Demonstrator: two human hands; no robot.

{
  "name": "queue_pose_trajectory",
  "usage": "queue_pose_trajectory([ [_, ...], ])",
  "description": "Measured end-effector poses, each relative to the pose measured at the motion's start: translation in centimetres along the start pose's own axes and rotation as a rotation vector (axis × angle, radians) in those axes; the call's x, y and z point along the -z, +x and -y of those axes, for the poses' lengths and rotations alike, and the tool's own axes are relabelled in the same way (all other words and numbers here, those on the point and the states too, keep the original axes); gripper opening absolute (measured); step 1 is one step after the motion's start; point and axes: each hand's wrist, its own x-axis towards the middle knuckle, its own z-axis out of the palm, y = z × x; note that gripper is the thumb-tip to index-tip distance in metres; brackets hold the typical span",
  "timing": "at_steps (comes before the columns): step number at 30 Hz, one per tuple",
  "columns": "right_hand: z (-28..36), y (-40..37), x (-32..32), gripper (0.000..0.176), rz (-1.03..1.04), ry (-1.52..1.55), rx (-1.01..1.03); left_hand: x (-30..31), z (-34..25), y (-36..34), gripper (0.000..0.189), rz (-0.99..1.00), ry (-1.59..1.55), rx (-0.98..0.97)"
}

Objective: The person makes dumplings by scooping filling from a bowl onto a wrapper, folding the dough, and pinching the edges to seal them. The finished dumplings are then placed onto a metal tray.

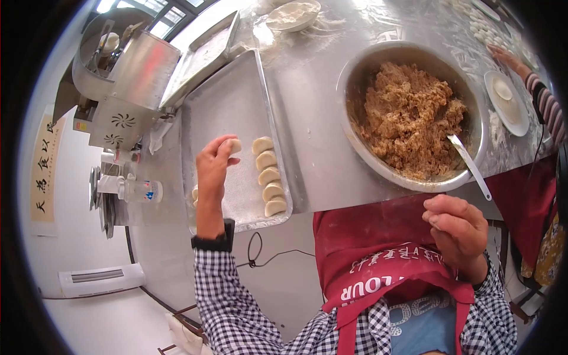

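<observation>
Over a metal tray (222, 89), my left hand (214, 168) pinches a pale dumpling (236, 145) between thumb and fingers. A column of several folded dumplings (268, 175) lies along the tray's right side, and part of another dumpling (195, 193) shows behind my left wrist. My right hand (454, 228) is held in front of the red apron, just below a big steel bowl (345, 112); its fingers are curled together, and what they hold, if anything, is hidden. Brown filling (408, 118) fills much of the bowl, with a white-handled spoon (470, 165) leaning over its rim.
At the right, a co-worker's hand (509, 59) reaches toward dough pieces (488, 29). Near it is an oval plate (492, 89) with dough rounds. A flour dish (293, 16) stands at the back. Another tray (204, 56) and a metal machine (133, 89) are at the left.
</observation>
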Motion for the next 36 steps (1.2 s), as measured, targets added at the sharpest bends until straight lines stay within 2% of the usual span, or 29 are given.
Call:
queue_pose_trajectory([
  [3,0.4,-0.1,0.2,0.023,0.008,-0.007,0.021,-1.1,1.0,3.5,0.022,0.070,0.121,0.021],
  [9,1.1,-0.1,0.7,0.020,0.004,-0.040,-0.030,-3.4,4.6,7.9,0.021,0.071,0.163,-0.038],
  [15,1.7,0.4,1.4,0.019,0.037,-0.042,-0.038,-4.3,5.2,8.3,0.023,0.109,0.314,-0.099],
  [19,2.4,0.5,2.2,0.017,0.033,0.007,-0.079,-4.3,4.0,7.9,0.024,0.162,0.335,-0.058],
  [21,2.7,0.4,3.0,0.014,-0.005,0.002,-0.128,-4.4,4.0,7.6,0.024,0.216,0.217,-0.068],
  [24,2.5,0.4,4.3,0.011,-0.079,-0.075,-0.148,-4.4,4.4,7.8,0.024,0.238,0.261,-0.093],
  [29,0.2,-0.2,9.0,0.013,-0.058,-0.144,-0.062,-4.4,4.7,7.8,0.024,0.224,0.324,-0.140],
  [31,-1.2,-1.1,11.0,0.015,-0.169,-0.158,-0.071,-4.1,5.4,7.5,0.022,0.222,0.327,-0.165],
  [35,-8.5,-2.3,15.2,0.015,-0.393,-0.127,-0.351,-3.7,6.6,8.3,0.025,0.251,0.452,-0.308],
  [36,-8.6,-0.9,14.9,0.014,-0.509,-0.089,-0.512,-3.2,7.5,9.0,0.028,0.272,0.510,-0.303],
])
